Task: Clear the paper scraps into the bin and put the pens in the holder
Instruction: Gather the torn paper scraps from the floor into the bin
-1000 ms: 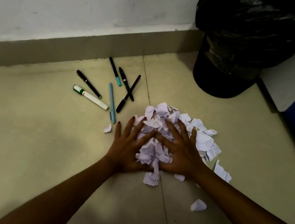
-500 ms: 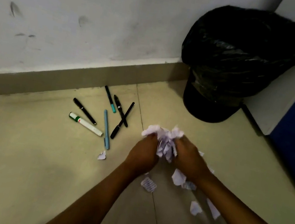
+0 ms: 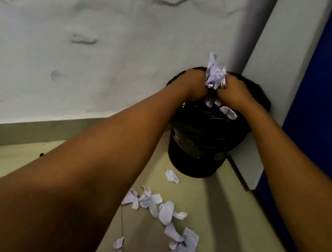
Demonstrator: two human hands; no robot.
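Over the bin, your left hand and right hand are curled tight and pressed together around a wad of paper scraps. One scrap hangs just below your fists; loose scraps lie scattered on the floor.

Crumpled scraps bunched above black bin; others litter floor.

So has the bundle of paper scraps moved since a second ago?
Yes. The paper bundle, squeezed between the left hand and right hand, went from the floor up to over the black bin.
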